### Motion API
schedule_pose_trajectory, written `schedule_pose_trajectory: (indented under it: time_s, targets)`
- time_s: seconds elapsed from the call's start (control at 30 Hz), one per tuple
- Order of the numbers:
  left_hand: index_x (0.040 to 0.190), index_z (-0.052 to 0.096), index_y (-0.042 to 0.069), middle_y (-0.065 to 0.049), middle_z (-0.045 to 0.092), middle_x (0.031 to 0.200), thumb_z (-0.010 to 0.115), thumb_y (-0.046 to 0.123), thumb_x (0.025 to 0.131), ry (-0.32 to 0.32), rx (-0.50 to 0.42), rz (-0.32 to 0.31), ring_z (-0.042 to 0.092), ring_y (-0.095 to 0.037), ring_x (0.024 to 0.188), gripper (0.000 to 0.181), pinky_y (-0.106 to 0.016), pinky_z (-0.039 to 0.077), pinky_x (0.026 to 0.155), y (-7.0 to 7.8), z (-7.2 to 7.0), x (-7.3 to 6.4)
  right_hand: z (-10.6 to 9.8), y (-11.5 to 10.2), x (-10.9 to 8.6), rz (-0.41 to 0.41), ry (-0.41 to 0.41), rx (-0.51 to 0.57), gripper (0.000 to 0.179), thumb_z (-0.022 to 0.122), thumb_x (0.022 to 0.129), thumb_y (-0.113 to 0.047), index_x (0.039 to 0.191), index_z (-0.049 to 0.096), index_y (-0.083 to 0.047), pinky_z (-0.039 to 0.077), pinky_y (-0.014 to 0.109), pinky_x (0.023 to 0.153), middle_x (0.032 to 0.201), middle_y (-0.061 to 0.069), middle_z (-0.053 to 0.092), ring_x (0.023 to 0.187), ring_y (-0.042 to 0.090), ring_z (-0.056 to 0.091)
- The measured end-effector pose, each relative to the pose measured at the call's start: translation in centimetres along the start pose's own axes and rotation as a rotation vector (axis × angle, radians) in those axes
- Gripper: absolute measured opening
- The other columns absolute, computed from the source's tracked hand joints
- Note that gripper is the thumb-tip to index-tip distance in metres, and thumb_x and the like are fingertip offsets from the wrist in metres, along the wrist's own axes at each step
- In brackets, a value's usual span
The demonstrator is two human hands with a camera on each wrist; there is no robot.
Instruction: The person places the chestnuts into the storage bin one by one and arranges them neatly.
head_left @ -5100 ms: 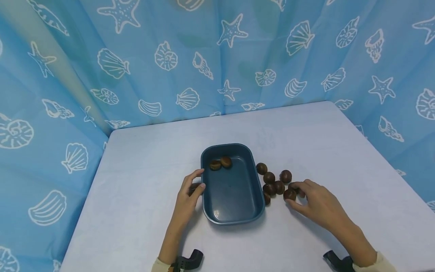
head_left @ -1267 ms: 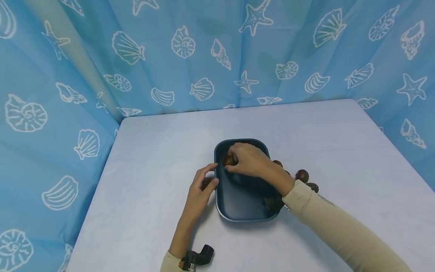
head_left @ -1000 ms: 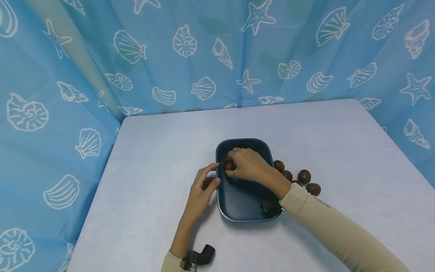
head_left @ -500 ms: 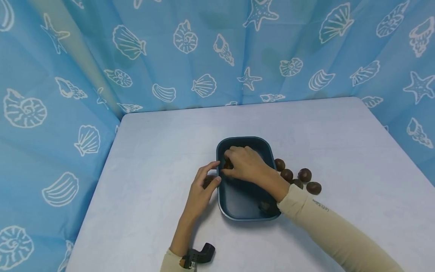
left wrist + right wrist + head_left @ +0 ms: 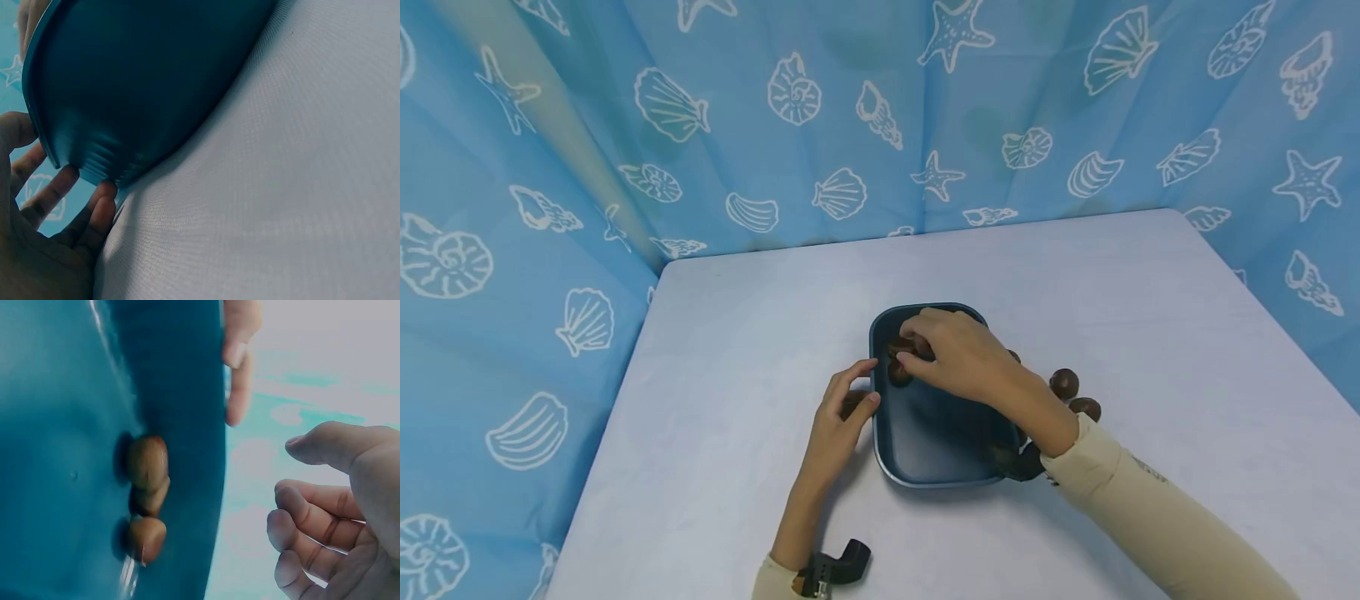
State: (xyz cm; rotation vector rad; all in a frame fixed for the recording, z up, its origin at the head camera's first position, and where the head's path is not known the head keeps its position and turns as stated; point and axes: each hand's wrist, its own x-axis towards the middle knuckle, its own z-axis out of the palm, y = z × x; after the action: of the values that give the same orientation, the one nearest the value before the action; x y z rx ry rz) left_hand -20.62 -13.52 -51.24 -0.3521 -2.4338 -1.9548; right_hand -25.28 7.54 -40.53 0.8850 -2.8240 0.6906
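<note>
While the left hand (image 5: 833, 432) touches the dark blue, rounded rectangular tray (image 5: 925, 446) with parted thumb and fingers, the right hand (image 5: 958, 354) hangs over it, thumb apart from loosely bent fingers. Three brown rounded nuts (image 5: 150, 499) line the inner left wall; similar nuts (image 5: 1063, 383) lie right, on the white desk (image 5: 760, 333).

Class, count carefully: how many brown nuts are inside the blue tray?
3 show, in a row along one side of the tray: in the right wrist view, upper nut, partly covered middle nut, lower nut. Others may be hidden.
</note>
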Motion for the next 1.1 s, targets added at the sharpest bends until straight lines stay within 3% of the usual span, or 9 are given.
schedule_pose_trajectory:
  time_s: [0.27,0.7,1.1]
  targets:
    - [0.145,0.052,0.029,0.003,0.05,0.137,0.058,0.026,0.102,0.017,0.019,-0.014,0.06,-0.019,0.112,0.043,-0.043,0.047,0.1,0.2,0.3,0.0,-1.6,1.5,-3.6,0.06,0.018,0.059,0.027,0.071,0.092,-0.024,0.114,0.07,-0.008,0.048,0.032,0.066,0.086,-0.003,0.058,0.076,0.013,0.054]
    - [0.144,0.053,0.03,0.007,0.049,0.137,0.059,0.033,0.102,0.027,0.017,-0.039,0.06,-0.02,0.112,0.043,-0.042,0.046,0.101,-0.1,0.4,-0.3,-3.1,4.3,-10.0,0.157,0.075,0.009,0.021,0.072,0.092,-0.021,0.11,0.07,-0.009,0.045,0.03,0.061,0.083,-0.006,0.055,0.073,0.012,0.051]
    - [0.144,0.053,0.033,0.007,0.049,0.137,0.058,0.034,0.102,0.023,0.017,-0.043,0.06,-0.02,0.113,0.042,-0.042,0.046,0.101,0.0,0.3,-0.3,-3.4,7.3,-14.5,0.269,0.093,-0.05,0.022,0.075,0.089,-0.016,0.108,0.071,-0.006,0.045,0.031,0.061,0.082,-0.005,0.056,0.072,0.013,0.05]
